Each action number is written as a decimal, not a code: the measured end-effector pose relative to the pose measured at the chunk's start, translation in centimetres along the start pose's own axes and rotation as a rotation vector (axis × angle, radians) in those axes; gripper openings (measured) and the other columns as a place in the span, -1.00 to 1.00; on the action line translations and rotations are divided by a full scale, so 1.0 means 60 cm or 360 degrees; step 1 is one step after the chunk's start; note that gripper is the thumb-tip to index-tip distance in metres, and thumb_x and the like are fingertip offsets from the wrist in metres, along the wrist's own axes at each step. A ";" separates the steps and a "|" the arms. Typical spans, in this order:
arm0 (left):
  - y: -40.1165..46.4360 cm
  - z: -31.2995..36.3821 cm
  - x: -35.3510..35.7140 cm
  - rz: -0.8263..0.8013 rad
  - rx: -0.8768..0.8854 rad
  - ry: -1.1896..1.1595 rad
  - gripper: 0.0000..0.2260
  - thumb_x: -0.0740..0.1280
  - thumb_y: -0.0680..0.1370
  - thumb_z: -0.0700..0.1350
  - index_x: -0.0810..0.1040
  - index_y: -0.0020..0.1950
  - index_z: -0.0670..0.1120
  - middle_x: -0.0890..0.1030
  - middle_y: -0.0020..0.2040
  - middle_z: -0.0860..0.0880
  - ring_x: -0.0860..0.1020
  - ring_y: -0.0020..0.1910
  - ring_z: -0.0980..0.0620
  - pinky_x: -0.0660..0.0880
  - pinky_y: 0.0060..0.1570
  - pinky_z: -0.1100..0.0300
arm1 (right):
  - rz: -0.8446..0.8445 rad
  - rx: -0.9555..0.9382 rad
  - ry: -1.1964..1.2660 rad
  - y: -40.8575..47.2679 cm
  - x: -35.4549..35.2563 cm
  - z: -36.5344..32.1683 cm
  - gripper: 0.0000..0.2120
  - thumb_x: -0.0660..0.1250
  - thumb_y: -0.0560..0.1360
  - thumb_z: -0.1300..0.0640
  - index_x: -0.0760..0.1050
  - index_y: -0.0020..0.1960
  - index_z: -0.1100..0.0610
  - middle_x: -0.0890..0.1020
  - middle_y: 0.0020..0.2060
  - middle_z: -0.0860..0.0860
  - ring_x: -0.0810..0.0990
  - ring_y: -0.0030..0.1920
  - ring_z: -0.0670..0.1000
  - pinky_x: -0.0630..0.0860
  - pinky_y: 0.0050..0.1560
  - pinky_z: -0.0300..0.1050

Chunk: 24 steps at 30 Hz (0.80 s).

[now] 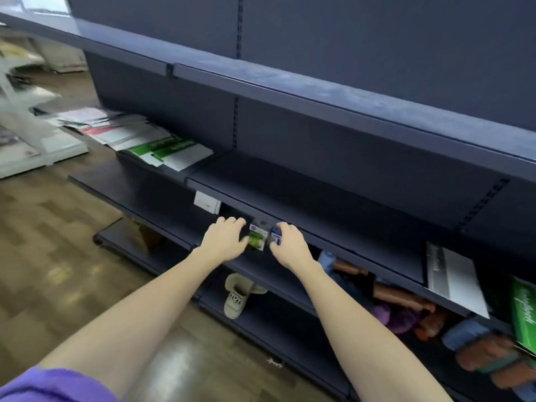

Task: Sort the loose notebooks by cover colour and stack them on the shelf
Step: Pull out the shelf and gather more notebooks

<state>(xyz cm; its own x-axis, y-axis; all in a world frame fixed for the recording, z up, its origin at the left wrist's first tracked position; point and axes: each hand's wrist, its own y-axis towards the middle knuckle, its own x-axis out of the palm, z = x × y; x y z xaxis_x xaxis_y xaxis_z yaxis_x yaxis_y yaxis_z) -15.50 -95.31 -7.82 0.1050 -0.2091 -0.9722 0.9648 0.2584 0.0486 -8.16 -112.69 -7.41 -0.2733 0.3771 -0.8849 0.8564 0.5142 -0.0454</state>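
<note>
Both hands reach under the shelf lip, left hand fingers curled beside a green-covered notebook, right hand pinching a blue one; loose notebooks far left of the fingers look unsorted, so early going.

The fingertips of the left hand and right hand vanish under the shelf lip. Between them, 2 small printed items are too blurred to identify. Far right of the right hand, a green notebook is cut by the frame edge.
</note>
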 end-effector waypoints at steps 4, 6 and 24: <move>-0.006 -0.106 -0.028 0.0003 -0.0093 -0.0046 -0.56 0.22 0.62 0.06 0.36 0.47 -0.06 0.48 0.35 -0.07 0.38 0.34 -0.13 0.41 0.22 -0.01 | -0.0049 -0.0065 0.0025 0.036 0.051 -0.091 -0.50 0.26 0.56 0.13 0.31 0.48 0.14 0.42 0.37 0.13 0.41 0.37 0.16 0.38 0.34 0.03; -0.007 -0.152 -0.037 0.0027 -0.0115 -0.0029 -0.56 0.23 0.62 0.05 0.37 0.46 -0.07 0.49 0.36 -0.07 0.37 0.38 -0.11 0.38 0.26 0.03 | -0.0053 -0.0088 0.0060 0.057 0.068 -0.128 -0.51 0.26 0.56 0.15 0.33 0.48 0.13 0.43 0.38 0.10 0.43 0.37 0.13 0.39 0.36 0.01; 0.221 -0.525 -0.130 -0.0056 -0.0248 0.0324 -0.56 0.21 0.63 0.05 0.36 0.48 -0.08 0.49 0.39 -0.06 0.40 0.38 -0.10 0.33 0.34 0.06 | -0.0116 -0.0363 0.0187 0.434 0.230 -0.394 -0.56 0.23 0.55 0.17 0.39 0.42 0.17 0.45 0.34 0.13 0.40 0.34 0.15 0.37 0.35 0.05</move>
<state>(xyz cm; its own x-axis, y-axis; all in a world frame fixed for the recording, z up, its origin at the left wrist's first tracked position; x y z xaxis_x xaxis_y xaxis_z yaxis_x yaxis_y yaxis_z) -11.09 -60.57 -6.82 0.0061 -0.0303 -0.9995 0.9165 0.3999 -0.0065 0.04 -75.88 -9.87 -0.3908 0.4125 -0.8228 0.7154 0.6986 0.0105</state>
